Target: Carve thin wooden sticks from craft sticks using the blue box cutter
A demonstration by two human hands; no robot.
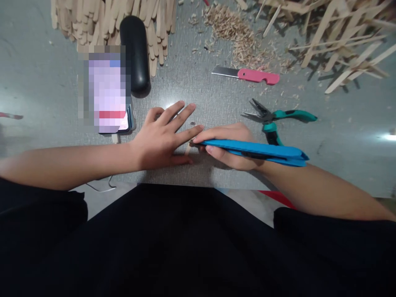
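Note:
My left hand (163,134) lies palm down on the table with its fingers spread. Between its thumb and index finger a short bit of wooden stick (187,148) shows; the rest of the stick is hidden. My right hand (232,136) is closed around a blue utility knife (260,149), its tip close to the stick and to my left index finger. The knife's handle points off to the right, over my wrist.
Behind my hands lie a pink folding knife (258,76), teal-handled pliers (272,116) and wood shavings (241,35). Wooden sticks (157,24) pile up at the back left, split sticks (343,37) at the back right. A black case (135,55) lies beside a plugged-in phone (109,93).

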